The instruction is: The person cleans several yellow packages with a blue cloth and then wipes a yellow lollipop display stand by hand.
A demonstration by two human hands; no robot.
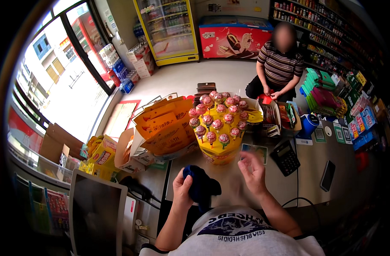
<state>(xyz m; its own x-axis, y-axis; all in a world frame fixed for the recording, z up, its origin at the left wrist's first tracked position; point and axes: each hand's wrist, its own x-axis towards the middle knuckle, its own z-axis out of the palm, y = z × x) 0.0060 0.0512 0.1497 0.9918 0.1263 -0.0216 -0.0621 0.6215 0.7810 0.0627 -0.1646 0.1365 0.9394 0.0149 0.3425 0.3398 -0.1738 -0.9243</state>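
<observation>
A dark blue cloth (203, 185) hangs bunched from my left hand (182, 187), pinched between thumb and fingers. My right hand (253, 171) is raised over the counter to the right of the cloth, slightly blurred, its fingers apart with nothing in them. Just beyond both hands stands a yellow lollipop display tub (220, 147), stuck all over with wrapped lollipops (217, 124). Behind my right hand a small picture card (260, 153) lies on the grey counter (225, 184).
A black calculator (284, 158) and a smartphone (327, 176) lie to the right. Orange snack packets (169, 128) fill a box at left, near a handheld scanner (137, 187) and a monitor (97, 214). A person (279, 64) in a striped top sits across the counter.
</observation>
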